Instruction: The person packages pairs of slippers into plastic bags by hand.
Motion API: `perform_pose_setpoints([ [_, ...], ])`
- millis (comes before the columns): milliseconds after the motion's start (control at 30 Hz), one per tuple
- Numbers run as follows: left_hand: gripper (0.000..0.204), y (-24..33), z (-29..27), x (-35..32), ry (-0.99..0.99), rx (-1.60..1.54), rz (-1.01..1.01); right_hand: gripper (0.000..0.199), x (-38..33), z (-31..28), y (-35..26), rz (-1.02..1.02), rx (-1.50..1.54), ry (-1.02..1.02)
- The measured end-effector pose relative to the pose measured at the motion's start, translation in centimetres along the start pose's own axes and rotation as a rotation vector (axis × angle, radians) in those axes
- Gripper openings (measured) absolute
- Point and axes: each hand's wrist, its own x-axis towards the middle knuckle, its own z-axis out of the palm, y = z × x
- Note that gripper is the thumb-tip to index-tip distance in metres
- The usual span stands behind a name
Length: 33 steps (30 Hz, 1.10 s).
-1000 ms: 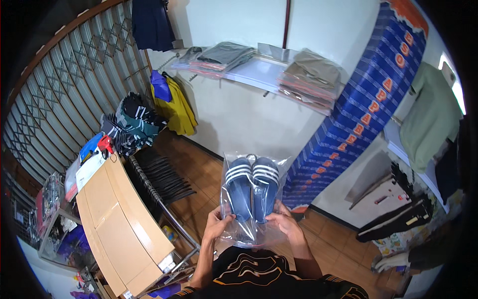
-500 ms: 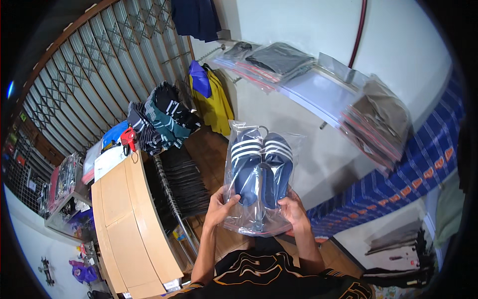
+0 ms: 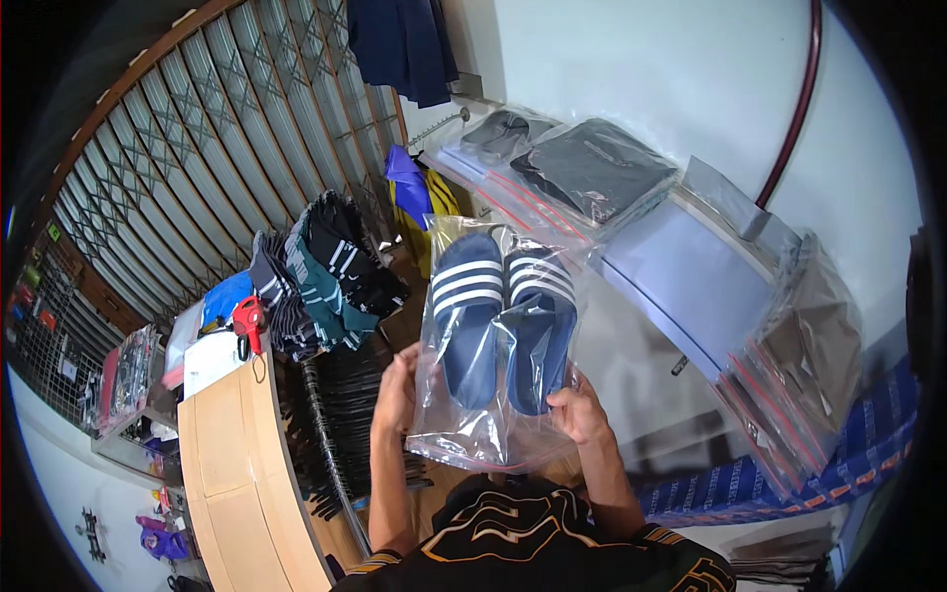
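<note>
A pair of dark blue slide sandals (image 3: 469, 331) with white stripes lies side by side in a clear plastic zip bag (image 3: 464, 434). I hold the bag up in front of my chest, its red-lined closure at the lower edge. My left hand (image 3: 397, 393) grips the bag's left edge, with some fingers hidden behind it. On the other side my right hand (image 3: 580, 409) pinches the bag, thumb in front beside the heel of the right sandal and fingers mostly behind.
A white wall shelf (image 3: 681, 266) carries clear bags with dark garments (image 3: 597, 168) and brown-grey ones (image 3: 814, 335). To the left stand a wooden counter (image 3: 237, 474), a red handheld device (image 3: 248, 324), a rack of hanging clothes (image 3: 340, 266) and a folding metal gate (image 3: 197, 148).
The view has come closer to the shelf. The bagged slides have shifted slightly left, and my left thumb has moved off the bag's front to its edge.
</note>
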Motion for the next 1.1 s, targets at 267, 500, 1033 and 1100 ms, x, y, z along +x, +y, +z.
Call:
perform_pose_setpoints([
  [267, 0.043, 4.8, -2.3, 15.8, 0.193, 0.125, 0.042, 0.065, 6.6, 1.4, -2.7, -0.123, -0.026, -0.020],
  [500, 0.034, 7.1, -0.6, 33.5, 0.043, 0.391, 0.200, 0.060, 11.9, 3.0, -6.8, -0.369, -0.094, 0.082],
  [1033, 0.057, 7.3, 5.0, 67.7, -0.088, 1.389, 0.616, 0.050, 20.8, 5.4, -7.5, -0.758, -0.159, 0.502],
  [1100, 0.055, 6.8, 5.0, 69.8, -0.151, 1.395, 0.529, 0.052, 21.2, 5.7, -7.5, -0.772, -0.166, 0.522],
])
